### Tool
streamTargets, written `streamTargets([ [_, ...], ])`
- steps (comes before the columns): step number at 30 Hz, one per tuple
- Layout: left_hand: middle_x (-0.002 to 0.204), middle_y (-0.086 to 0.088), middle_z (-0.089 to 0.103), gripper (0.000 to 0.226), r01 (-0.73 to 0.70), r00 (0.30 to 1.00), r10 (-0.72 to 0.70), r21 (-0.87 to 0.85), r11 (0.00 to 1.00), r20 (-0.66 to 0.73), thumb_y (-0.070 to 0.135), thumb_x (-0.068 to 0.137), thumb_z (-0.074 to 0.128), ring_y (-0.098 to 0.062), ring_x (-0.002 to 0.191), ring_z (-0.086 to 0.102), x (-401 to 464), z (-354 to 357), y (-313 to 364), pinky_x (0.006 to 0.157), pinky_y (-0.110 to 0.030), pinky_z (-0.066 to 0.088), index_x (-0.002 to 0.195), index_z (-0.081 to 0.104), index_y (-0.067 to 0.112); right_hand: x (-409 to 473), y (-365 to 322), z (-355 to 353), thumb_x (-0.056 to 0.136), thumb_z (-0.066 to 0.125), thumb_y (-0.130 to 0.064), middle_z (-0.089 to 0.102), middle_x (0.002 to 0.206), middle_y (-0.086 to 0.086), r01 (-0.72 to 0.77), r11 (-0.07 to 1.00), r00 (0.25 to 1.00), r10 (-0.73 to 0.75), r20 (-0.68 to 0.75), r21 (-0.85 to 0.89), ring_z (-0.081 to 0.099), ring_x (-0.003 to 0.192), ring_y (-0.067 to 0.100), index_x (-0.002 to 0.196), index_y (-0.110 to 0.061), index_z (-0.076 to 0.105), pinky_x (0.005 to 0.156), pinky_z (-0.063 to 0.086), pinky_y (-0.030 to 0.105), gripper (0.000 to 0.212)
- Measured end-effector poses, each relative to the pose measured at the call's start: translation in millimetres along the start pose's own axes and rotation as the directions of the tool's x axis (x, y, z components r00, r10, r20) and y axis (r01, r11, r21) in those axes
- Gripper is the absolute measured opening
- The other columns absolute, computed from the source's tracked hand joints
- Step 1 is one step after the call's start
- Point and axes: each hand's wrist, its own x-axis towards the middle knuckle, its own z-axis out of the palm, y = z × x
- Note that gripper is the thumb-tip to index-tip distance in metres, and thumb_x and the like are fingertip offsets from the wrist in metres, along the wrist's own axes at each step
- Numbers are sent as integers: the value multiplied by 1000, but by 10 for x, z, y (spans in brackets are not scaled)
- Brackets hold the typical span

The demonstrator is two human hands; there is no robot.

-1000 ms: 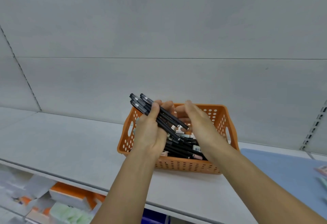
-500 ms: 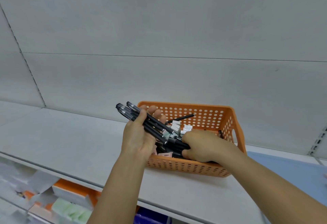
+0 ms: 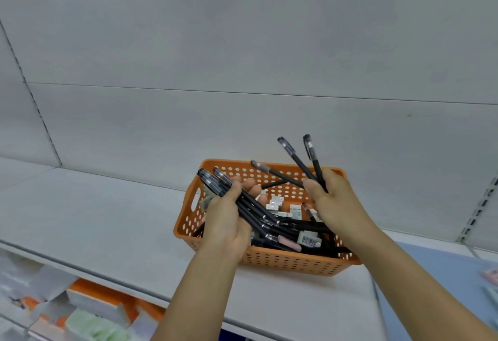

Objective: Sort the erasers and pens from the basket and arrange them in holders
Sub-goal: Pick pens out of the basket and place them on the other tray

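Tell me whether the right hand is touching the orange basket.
Cannot tell. In the head view the right hand grips pens above the basket, but its wrist crosses the front rim, hiding any gap or contact.

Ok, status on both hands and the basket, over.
Left hand grips a pen bundle. Right hand holds three pens above the orange basket. Erasers remain inside. No holders in view.

Basket [image 3: 283, 261]: on shelf [image 3: 107, 219], before back wall [image 3: 242, 58]. In basket: loose pens [image 3: 301, 226], erasers [image 3: 295, 210]. Above basket, left: left hand [image 3: 225, 222] holding pen bundle [image 3: 237, 198]. Above basket, right: right hand [image 3: 334, 203] holding three pens [image 3: 296, 159]. Mat [image 3: 442, 281]: on shelf, right of basket. Boxes [image 3: 94, 305]: lower shelf, front left.
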Motion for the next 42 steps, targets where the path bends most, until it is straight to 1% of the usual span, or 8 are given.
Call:
streamTargets([
  [4,107,-17,72,22,22,999,-25,75,997,46,17,98,52,-25,100,70,-43,178,-135,85,-40,57,111,63,3,-107,-48,-38,100,48,-23,46,61,-1,-55,946,985,0,170,318,39,50,11,82,-17,53,47,34,26,19],
  [9,114,-21,69,30,53,984,-67,85,995,166,18,98,51,-29,103,69,-72,302,-225,91,-45,54,117,60,-3,-211,-80,-63,101,46,-21,50,59,-4,-122,973,919,36,392,195,40,45,8,78,-18,55,42,33,19,25],
  [19,96,-13,74,13,15,956,-41,91,996,289,8,85,64,-26,100,70,-117,397,-372,78,-37,59,97,69,6,-210,-123,-199,101,35,-36,53,48,-8,181,957,966,-131,221,-226,48,46,5,56,-21,51,52,38,26,50],
  [23,94,-13,74,11,-100,949,79,52,994,305,11,81,67,-27,98,71,-181,524,-318,82,-41,58,81,78,9,-315,-53,-248,101,27,-51,73,89,-6,62,991,996,-69,51,116,67,81,5,89,-24,72,73,50,28,54],
  [26,93,-12,75,7,-187,926,147,84,979,348,15,73,73,-28,97,71,-292,680,-372,87,-44,57,75,80,14,-388,-21,-210,101,32,-52,75,103,6,-220,489,969,209,132,844,71,97,18,97,-15,76,80,53,33,57],
  [31,89,-14,72,39,-147,916,89,122,982,392,11,71,77,-25,83,71,-479,870,-664,80,-40,59,108,65,4,-421,8,-265,103,28,-48,74,98,17,-272,23,938,231,260,962,73,89,27,76,-9,80,75,53,35,71],
  [35,84,-10,70,32,-149,893,51,187,971,447,15,71,75,-20,78,69,-536,972,-792,81,-42,59,101,66,6,-502,114,-532,103,31,-46,70,112,18,-243,121,956,196,217,962,69,103,30,107,-5,72,88,52,40,58],
  [42,109,6,74,15,-387,826,76,464,796,559,36,84,69,-11,107,67,-648,1207,-1146,87,-41,54,95,75,27,-854,319,-1257,95,57,-16,71,96,10,-166,754,962,-17,271,636,68,92,22,104,3,68,82,56,33,24],
])
